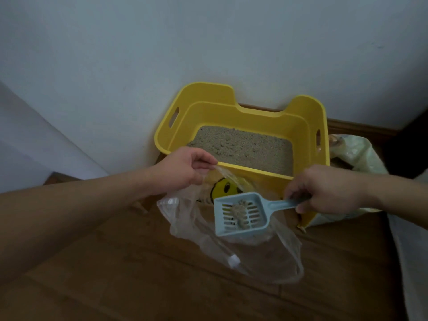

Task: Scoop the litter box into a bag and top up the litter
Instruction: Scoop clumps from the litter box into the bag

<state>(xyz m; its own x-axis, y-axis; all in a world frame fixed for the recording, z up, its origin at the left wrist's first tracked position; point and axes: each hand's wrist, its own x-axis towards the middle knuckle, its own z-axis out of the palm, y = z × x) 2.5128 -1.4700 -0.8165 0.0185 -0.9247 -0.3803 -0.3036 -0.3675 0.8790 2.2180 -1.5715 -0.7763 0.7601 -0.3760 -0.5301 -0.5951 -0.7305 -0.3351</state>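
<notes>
In the head view, my left hand (185,167) pinched the upper edge of the clear plastic bag (278,258) between thumb and fingers, just beside the front rim of the yellow litter box (266,126), and so it held the bag's mouth open. My right hand (324,188) was curled around the handle of the light blue scoop (240,214). The slotted head of the scoop pointed to the left and hung over the open bag, apart from the box's front edge. A grey clump (239,210) lay on the slots. The rest of the bag sagged down on the wooden floor (139,286) in front of the box. The box stood with its back against the white wall (162,54), and the grey litter (243,149) lay low inside, well under the rim. Through the plastic I saw a smiley face (225,189) on the box's front wall. On the right, a pale sack (356,154) stood just beside the box. Bare floor spread in front of the box and under my arms.
</notes>
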